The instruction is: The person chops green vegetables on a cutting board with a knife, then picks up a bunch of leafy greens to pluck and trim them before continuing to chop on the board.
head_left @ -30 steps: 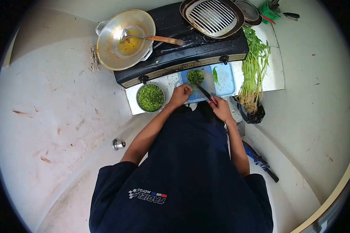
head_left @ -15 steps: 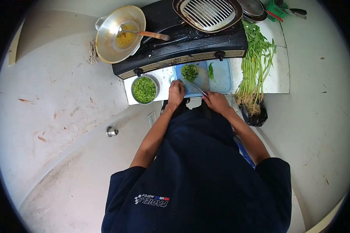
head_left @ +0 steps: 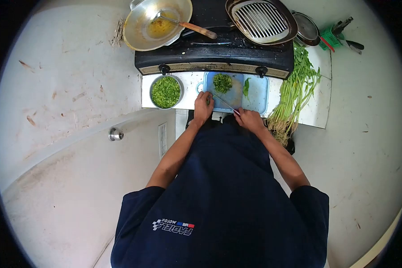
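My right hand [head_left: 249, 119] is wrapped round the handle of a knife [head_left: 223, 102]. Its blade points up and left across the near part of a blue cutting board [head_left: 257, 99], with the tip close to my left fingers. My left hand [head_left: 203, 107] is closed at the board's near left edge, and a bit of green shows at its fingers; most of what it holds is hidden. Beyond the blade lies a pile of chopped greens [head_left: 222, 83]. A loose green leaf [head_left: 246, 87] rests to the right of the pile.
Left of the board stands a round pot [head_left: 181, 94] full of chopped greens. Behind is a black gas stove [head_left: 210, 58] with a wok [head_left: 136, 33], a ladle [head_left: 198, 29] and a grill pan [head_left: 292, 27]. Long-stemmed greens with roots [head_left: 295, 96] lie at right, near a green basket [head_left: 328, 38].
The camera view has shifted, so the stove and board sit a little higher and further right. Both hands keep nearly the same pose, with the knife still in my right hand.
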A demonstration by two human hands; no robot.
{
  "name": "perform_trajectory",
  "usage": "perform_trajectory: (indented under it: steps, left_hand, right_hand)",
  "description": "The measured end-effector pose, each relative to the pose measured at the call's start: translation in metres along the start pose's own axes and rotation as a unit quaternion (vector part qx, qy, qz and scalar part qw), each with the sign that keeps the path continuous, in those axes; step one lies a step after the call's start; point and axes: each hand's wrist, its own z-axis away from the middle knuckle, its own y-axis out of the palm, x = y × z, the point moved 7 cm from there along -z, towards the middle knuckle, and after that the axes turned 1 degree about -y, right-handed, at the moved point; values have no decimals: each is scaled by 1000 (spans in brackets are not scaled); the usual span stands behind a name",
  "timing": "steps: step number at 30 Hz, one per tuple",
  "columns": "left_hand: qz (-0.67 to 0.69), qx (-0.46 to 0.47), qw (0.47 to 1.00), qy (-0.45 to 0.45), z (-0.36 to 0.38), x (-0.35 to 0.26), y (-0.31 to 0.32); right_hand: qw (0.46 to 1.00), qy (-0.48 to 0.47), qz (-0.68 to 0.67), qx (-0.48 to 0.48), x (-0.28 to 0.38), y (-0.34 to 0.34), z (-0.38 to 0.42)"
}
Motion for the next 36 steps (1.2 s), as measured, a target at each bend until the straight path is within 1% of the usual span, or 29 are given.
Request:
perform_trajectory:
  steps: [3, 6, 12, 15, 21, 24, 27, 30, 33, 36]
  left_hand:
    - [24, -11, 1000, -11, 2, -2, -3]
    - [40, 0, 999, -5, 3, 1, -2]
    - [22, 10, 1000, -5, 1, 1, -2]
    - [29, 11, 1000, -2, 1, 3, -1]
    - [17, 20, 1000, -6, 0, 8, 1]
    - [37, 0, 999, 0, 0, 9, 0]
    - [44, -9, 999, -21, 1, 11, 0]
    - [53, -23, 997, -57, 1, 16, 3]
    - [45, -41, 996, -62, 0, 19, 3]
    - [61, -58, 993, -85, 0, 21, 5]
  right_hand:
    - [1000, 17, -17, 0, 3, 0, -1]
    - [1000, 18, -15, -12, 11, -2, -2]
    - [998, 12, -42, -37, 21, -3, -10]
    - [998, 56, -20, 17, 25, 0, -19]
    - [998, 52, -13, 26, 31, 11, -44]
    - [999, 47, -16, 10, 29, 12, -43]
    - [998, 45, -41, 26, 23, 9, -30]
    - [997, 62, -41, 19, 13, 7, -24]
    - [998, 48, -24, 34, 13, 5, -27]
    - [999, 28, -28, 13, 23, -2, -28]
